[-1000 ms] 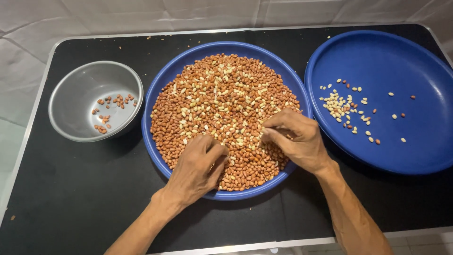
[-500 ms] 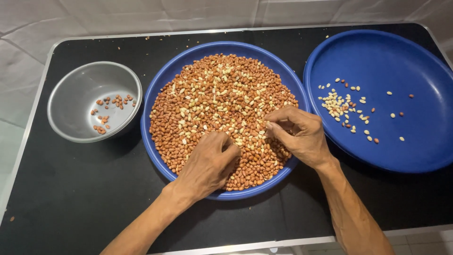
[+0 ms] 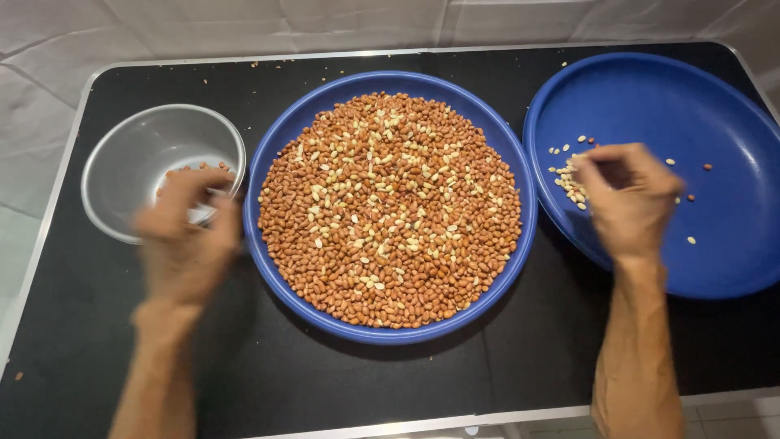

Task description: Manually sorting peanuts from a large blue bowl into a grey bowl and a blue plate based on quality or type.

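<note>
A big blue plate [image 3: 388, 335] in the middle is heaped with red-brown and pale peanuts [image 3: 390, 211]. My left hand [image 3: 187, 240] is motion-blurred, its fingers curled at the near right rim of a steel bowl [image 3: 122, 162] that holds a few reddish peanuts. My right hand [image 3: 626, 199] hovers over the left part of a second blue plate [image 3: 723, 114], fingers pinched together above a small cluster of pale peanuts [image 3: 565, 177]. Whether either hand holds nuts is hidden.
Everything stands on a black tabletop [image 3: 325, 382] with a metal edge, and white cloth lies behind it. A few stray nuts and crumbs lie on the table near its back edge and on the right plate.
Both hands have left the heap on the middle plate. The left one swung out to the steel bowl, and the right one to the second blue plate.
</note>
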